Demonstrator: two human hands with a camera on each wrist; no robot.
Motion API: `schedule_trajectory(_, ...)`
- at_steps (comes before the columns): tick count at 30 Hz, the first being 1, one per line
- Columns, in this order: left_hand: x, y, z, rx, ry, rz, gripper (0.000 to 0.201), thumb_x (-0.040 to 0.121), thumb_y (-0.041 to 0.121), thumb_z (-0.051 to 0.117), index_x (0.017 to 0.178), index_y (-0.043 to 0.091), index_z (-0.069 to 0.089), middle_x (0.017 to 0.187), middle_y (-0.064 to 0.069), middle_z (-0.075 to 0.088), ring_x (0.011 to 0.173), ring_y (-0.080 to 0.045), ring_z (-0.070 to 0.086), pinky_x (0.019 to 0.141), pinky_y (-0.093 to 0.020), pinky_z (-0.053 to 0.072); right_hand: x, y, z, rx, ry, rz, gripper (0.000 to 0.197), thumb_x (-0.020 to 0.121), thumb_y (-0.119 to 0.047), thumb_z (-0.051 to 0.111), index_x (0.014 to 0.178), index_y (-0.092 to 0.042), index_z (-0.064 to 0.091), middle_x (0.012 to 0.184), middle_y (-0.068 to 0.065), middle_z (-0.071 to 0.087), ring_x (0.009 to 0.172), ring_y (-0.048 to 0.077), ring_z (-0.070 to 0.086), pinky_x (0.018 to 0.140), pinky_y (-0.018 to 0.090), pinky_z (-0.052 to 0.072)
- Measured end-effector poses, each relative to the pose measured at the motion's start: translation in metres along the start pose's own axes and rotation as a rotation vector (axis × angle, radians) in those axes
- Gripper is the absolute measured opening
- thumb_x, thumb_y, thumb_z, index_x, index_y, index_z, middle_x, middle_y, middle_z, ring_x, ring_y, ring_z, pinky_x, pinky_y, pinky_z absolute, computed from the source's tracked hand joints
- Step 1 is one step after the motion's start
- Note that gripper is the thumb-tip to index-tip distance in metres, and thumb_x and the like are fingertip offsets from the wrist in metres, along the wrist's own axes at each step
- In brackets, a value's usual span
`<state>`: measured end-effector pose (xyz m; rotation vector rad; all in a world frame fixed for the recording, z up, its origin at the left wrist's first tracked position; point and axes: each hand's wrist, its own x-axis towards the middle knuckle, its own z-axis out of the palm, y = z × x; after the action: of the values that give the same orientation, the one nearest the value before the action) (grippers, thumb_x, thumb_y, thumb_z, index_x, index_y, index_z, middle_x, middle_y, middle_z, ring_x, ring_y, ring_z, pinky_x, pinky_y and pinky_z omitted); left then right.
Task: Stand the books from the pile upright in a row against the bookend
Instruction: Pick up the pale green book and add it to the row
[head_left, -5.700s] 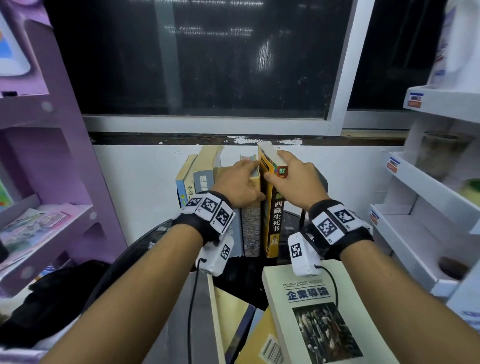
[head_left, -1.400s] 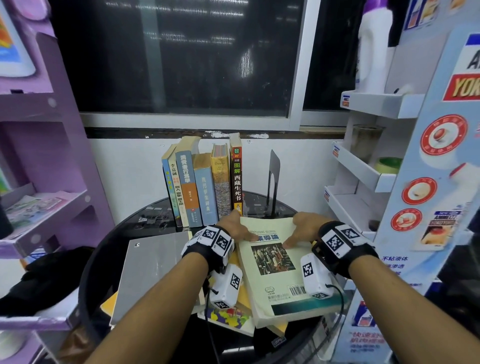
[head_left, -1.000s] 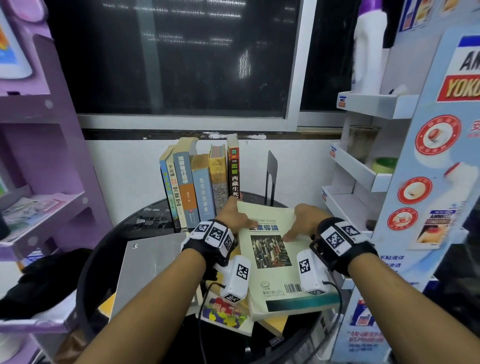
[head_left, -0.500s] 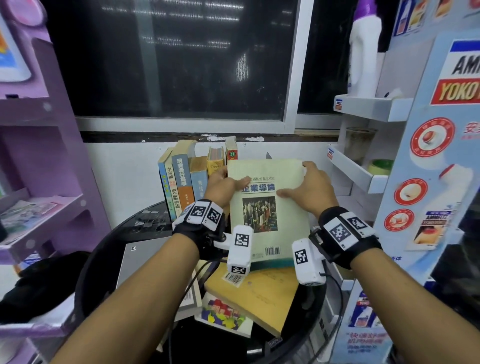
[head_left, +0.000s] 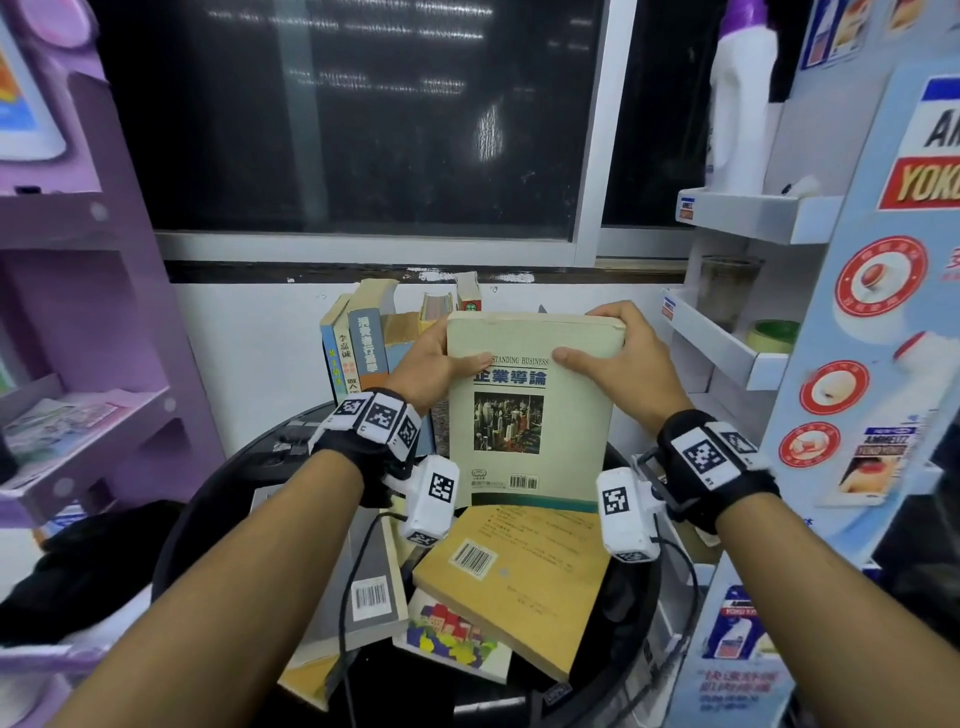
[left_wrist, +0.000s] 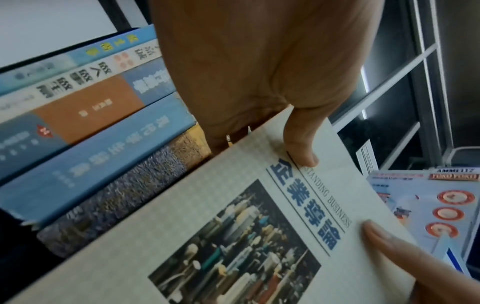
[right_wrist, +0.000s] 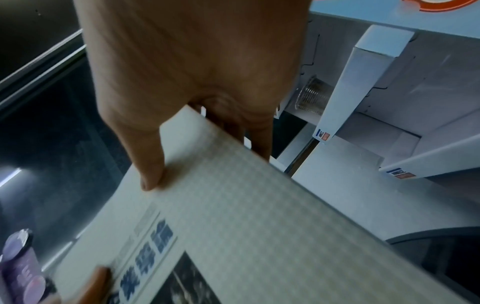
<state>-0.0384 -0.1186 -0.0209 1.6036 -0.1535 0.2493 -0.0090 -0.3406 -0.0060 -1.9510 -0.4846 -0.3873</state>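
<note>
A pale green book (head_left: 530, 410) with blue title and a city photo is held upright in the air, cover facing me, over the round black table (head_left: 208, 499). My left hand (head_left: 431, 364) grips its left edge, thumb on the cover (left_wrist: 301, 152). My right hand (head_left: 613, 358) grips its top right corner, thumb on the cover (right_wrist: 153, 164). Behind it, several books (head_left: 358, 348) stand upright in a row at the wall. The bookend is hidden behind the held book. The pile (head_left: 514, 571) lies flat at the table's front, a tan book on top.
A purple shelf unit (head_left: 78, 312) stands to the left. White display shelves (head_left: 737, 343) and a blue advert board (head_left: 872, 364) crowd the right. A grey book (head_left: 371, 587) and a colourful one (head_left: 447, 639) lie in the pile. A dark window is behind.
Both hands lifted the pale green book off the pile and tipped it upright in front of the row. The tan book beneath it is now uncovered.
</note>
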Motion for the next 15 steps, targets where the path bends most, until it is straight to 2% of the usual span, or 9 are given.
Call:
schedule_trajectory(2, 0.003, 0.000, -0.001, 0.053, 0.001, 0.004, 0.048, 0.087, 0.001, 0.063, 0.131, 0.011, 0.047, 0.122, -0.015, 0.062, 0.111, -0.030, 0.061, 0.089, -0.044, 0.054, 0.003, -0.003, -0.007, 0.017, -0.081, 0.001, 0.043, 0.077, -0.026, 0.080, 0.112, -0.022, 0.055, 0.107, -0.005, 0.063, 0.100, 0.015, 0.061, 0.079, 0.033, 0.056)
schedule_trajectory(4, 0.005, 0.000, -0.001, 0.091, 0.014, 0.015, 0.050, 0.088, 0.002, 0.062, 0.134, 0.009, 0.043, 0.123, -0.014, 0.061, 0.109, -0.028, 0.061, 0.084, -0.036, 0.055, 0.006, -0.007, -0.017, 0.038, -0.210, 0.019, 0.040, 0.078, -0.020, 0.078, 0.113, -0.021, 0.058, 0.108, -0.002, 0.066, 0.100, 0.017, 0.065, 0.077, 0.039, 0.060)
schedule_trajectory(6, 0.007, 0.000, 0.000, 0.117, 0.023, 0.027, 0.051, 0.088, 0.002, 0.061, 0.135, 0.008, 0.041, 0.124, -0.014, 0.060, 0.110, -0.027, 0.060, 0.081, -0.030, 0.055, 0.008, -0.013, -0.026, 0.031, -0.363, 0.036, 0.041, 0.081, -0.016, 0.075, 0.118, -0.018, 0.059, 0.111, 0.001, 0.066, 0.099, 0.018, 0.067, 0.070, 0.035, 0.061)
schedule_trajectory(8, 0.009, 0.001, 0.001, 0.140, 0.034, 0.033, 0.052, 0.088, 0.003, 0.062, 0.136, 0.008, 0.040, 0.124, -0.013, 0.059, 0.112, -0.026, 0.059, 0.078, -0.026, 0.054, 0.011, -0.020, -0.031, -0.041, -0.444, 0.024, 0.043, 0.081, -0.016, 0.075, 0.121, -0.020, 0.059, 0.112, 0.001, 0.066, 0.096, 0.017, 0.068, 0.064, 0.031, 0.060)
schedule_trajectory(11, 0.010, 0.000, 0.001, 0.182, 0.050, 0.037, 0.052, 0.089, 0.006, 0.062, 0.137, 0.011, 0.041, 0.124, -0.010, 0.060, 0.109, -0.023, 0.060, 0.074, -0.022, 0.054, 0.011, -0.027, -0.029, -0.155, -0.425, -0.019, 0.045, 0.081, -0.018, 0.076, 0.123, -0.023, 0.059, 0.112, 0.000, 0.064, 0.093, 0.019, 0.068, 0.060, 0.034, 0.061)
schedule_trajectory(14, 0.011, 0.002, -0.002, 0.251, 0.071, 0.059, 0.053, 0.088, 0.009, 0.065, 0.136, 0.012, 0.044, 0.123, -0.007, 0.061, 0.099, -0.013, 0.060, 0.065, -0.014, 0.053, 0.006, -0.027, -0.024, -0.176, -0.355, -0.063, 0.043, 0.082, -0.018, 0.075, 0.122, -0.022, 0.060, 0.111, 0.000, 0.065, 0.095, 0.019, 0.067, 0.065, 0.040, 0.062)
schedule_trajectory(15, 0.012, 0.003, -0.004, 0.281, 0.080, 0.069, 0.053, 0.087, 0.009, 0.066, 0.135, 0.011, 0.044, 0.123, -0.006, 0.061, 0.100, -0.013, 0.060, 0.068, -0.014, 0.054, 0.004, -0.027, -0.023, -0.167, -0.343, -0.070, 0.042, 0.082, -0.018, 0.074, 0.122, -0.021, 0.060, 0.110, 0.000, 0.065, 0.095, 0.018, 0.066, 0.067, 0.040, 0.062)
